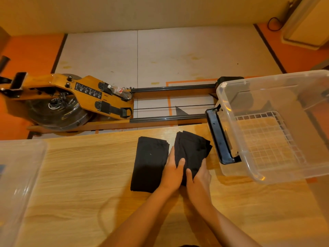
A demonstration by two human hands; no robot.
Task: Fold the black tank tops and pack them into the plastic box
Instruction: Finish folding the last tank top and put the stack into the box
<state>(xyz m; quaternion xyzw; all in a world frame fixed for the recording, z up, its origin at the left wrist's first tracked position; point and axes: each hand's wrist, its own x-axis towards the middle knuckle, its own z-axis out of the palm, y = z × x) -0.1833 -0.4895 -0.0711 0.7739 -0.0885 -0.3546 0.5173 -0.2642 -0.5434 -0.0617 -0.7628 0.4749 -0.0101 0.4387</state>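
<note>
- Both hands are on the right-hand folded black tank top (193, 150), at its near end. The left hand (173, 173) has its thumb curled over the top and its fingers along the left edge. The right hand (198, 177) pinches it from the other side. So it's gripped, not just patted.
- That bundle sits on the light wooden table (80, 175), just beside the big clear plastic box (276, 76). The box looks empty to me, nothing packed yet.
- My worry: only the near end is held. Lift it like that and the far end, which already looks a bit lumpy and fanned out, probably flops open and the fold is gone.
- The second folded black tank top (149, 163) lies flat, right against the left hand. A careless lift could drag its edge and mess that one up too.
- The box seems tilted and hangs past the table edge over a black metal frame (216, 138). I can't tell how steady it is, and a bump on the rim might shift it.
- There's another clear plastic bin (17, 175) on the left, so wrong-box risk, lol.
</note>
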